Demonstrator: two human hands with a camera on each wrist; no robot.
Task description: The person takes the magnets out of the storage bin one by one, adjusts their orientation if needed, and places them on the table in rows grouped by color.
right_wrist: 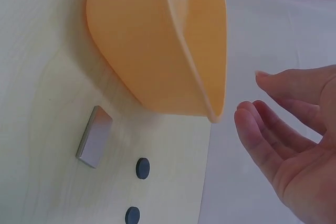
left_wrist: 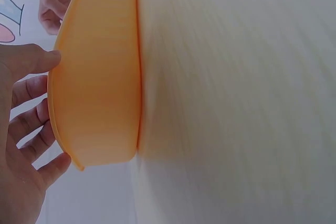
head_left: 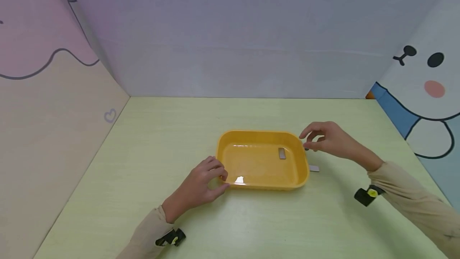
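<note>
A yellow tray (head_left: 251, 167) stands on the table. My left hand (head_left: 199, 181) holds its near left corner, thumb at the outer wall and fingers over the rim, as the left wrist view (left_wrist: 26, 129) shows. Beyond the right rim my right hand (head_left: 332, 141) hovers with fingers bent and apart from the thumb. In the right wrist view nothing sits between those fingertips (right_wrist: 247, 124). Inside the tray lies a small flat silvery rectangular piece (head_left: 282, 154). Another silvery piece (right_wrist: 94, 137) rests on the table just outside the right wall. Two small black discs (right_wrist: 143, 168) lie near it.
The pale green table (head_left: 172, 131) extends around the tray. A plain whitish wall (head_left: 233, 63) closes off the back, and printed panels with cartoon drawings (head_left: 435, 71) stand along the left and right sides.
</note>
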